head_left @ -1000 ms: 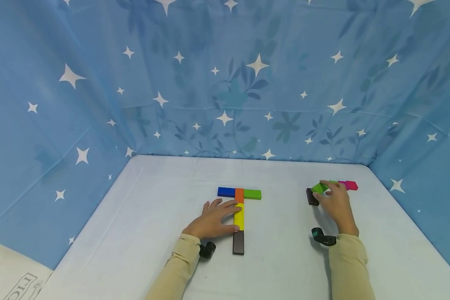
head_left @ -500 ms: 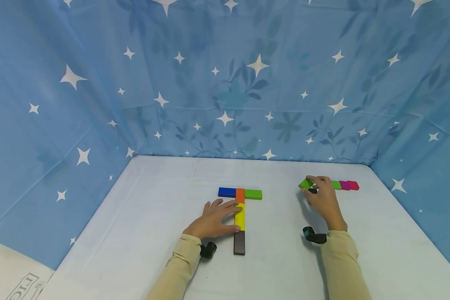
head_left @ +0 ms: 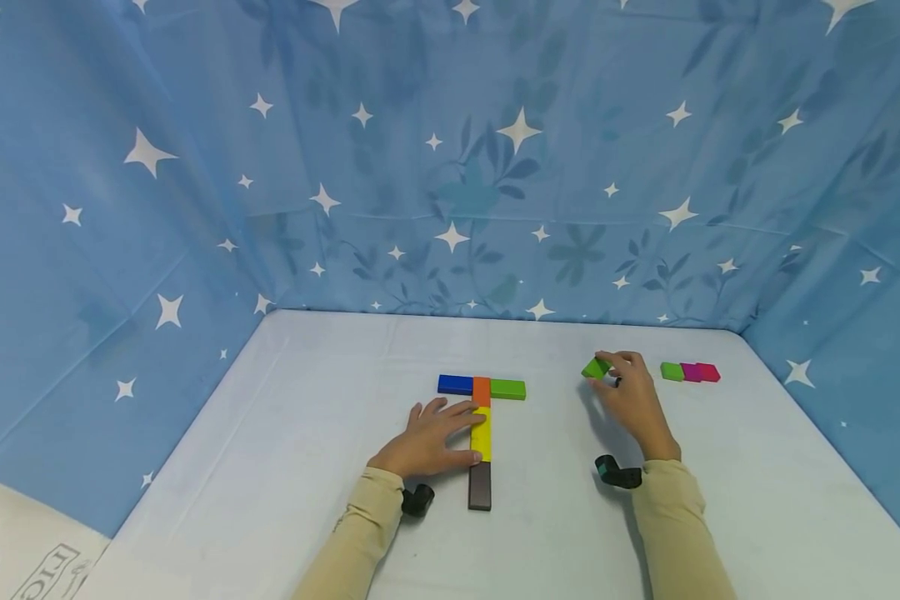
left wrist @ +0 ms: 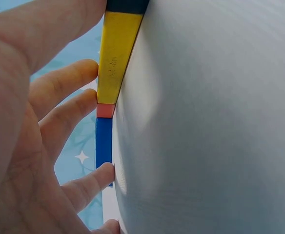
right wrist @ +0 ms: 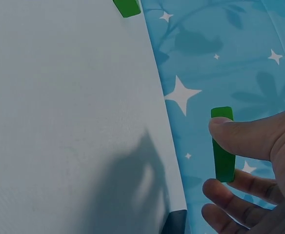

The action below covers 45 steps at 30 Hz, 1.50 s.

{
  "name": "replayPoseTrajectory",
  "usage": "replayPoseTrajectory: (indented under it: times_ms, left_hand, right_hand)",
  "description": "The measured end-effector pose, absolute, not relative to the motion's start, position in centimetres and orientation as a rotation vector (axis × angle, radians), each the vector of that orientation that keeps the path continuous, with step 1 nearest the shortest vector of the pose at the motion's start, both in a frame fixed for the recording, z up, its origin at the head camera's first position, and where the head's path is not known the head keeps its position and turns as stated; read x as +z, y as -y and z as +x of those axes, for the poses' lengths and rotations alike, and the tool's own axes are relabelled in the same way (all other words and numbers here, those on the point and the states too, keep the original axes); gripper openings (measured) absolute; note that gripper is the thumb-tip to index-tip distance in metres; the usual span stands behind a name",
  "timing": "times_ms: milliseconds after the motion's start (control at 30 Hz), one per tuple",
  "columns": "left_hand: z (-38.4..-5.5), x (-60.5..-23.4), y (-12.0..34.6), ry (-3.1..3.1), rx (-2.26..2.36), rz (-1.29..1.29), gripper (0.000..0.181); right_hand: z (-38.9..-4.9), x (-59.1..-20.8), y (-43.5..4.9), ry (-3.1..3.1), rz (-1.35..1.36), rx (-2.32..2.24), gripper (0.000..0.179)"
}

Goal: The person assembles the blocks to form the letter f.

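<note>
My left hand (head_left: 426,442) rests beside the long yellow block (head_left: 481,435), its spread fingertips and thumb touching it. A short orange block (head_left: 482,392) joins the yellow one at the top, flanked by a blue block (head_left: 455,385) and a flat green block (head_left: 508,389). At the lower end lies a dark block (head_left: 479,487). Between thumb and fingers, my right hand (head_left: 632,408) pinches a green triangular block (head_left: 595,368), edge-on in the right wrist view (right wrist: 224,163), held above the table. A second dark block (right wrist: 175,222) is mostly hidden by that hand in the head view.
To the right of my right hand, a small green block (head_left: 672,372), a purple block (head_left: 691,372) and a pink-red block (head_left: 708,372) lie in a row on the white table (head_left: 330,375). A blue starry curtain (head_left: 390,167) surrounds the back and sides.
My right hand has carried the green triangular block leftward, away from the row of small blocks at the right. My left hand stays at the yellow block.
</note>
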<state>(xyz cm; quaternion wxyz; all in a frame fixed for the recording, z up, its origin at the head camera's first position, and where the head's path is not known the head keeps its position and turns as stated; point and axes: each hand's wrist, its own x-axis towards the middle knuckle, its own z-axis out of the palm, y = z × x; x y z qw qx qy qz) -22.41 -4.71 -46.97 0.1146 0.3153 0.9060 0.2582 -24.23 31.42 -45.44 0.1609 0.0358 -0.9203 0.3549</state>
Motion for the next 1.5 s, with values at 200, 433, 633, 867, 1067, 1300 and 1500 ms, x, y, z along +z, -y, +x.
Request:
replayPoseTrajectory:
  times_ms: [200,433,633,867,1067,1300,1500]
  left_hand:
    - [-22.3,-47.0,4.8,-2.655,0.754,0.912,0.064]
    - [-22.3,-46.9,4.7,-2.656,0.763,0.916,0.064]
    - [-22.2,-46.9,4.8,-2.656,0.756,0.904,0.063]
    - [-22.2,-46.8,4.7,-2.659,0.754,0.906,0.063]
    - [-22.1,-46.7,4.6,-2.663,0.730,0.907,0.063]
    - [-22.1,-46.7,4.6,-2.675,0.697,0.882,0.062]
    - [-22.2,-46.5,4.4,-2.682,0.683,0.875,0.062]
  right_hand:
    - [-24.4,-45.5,-30.8,2.627,0.129,1.033,0.050]
    - [-25.1,-45.5,-30.0,2.632,0.174,1.036,0.050]
    - [-25.3,-45.3,-28.7,2.633,0.199,1.053,0.051]
    - [-26.0,-45.5,-26.8,2.607,0.245,1.083,0.050]
    - [-26.6,-45.7,-25.1,2.654,0.313,1.083,0.048]
    - [-28.0,-45.6,-22.8,2.729,0.413,1.075,0.045]
    - [-29.7,-45.4,-21.1,2.817,0.503,1.081,0.041]
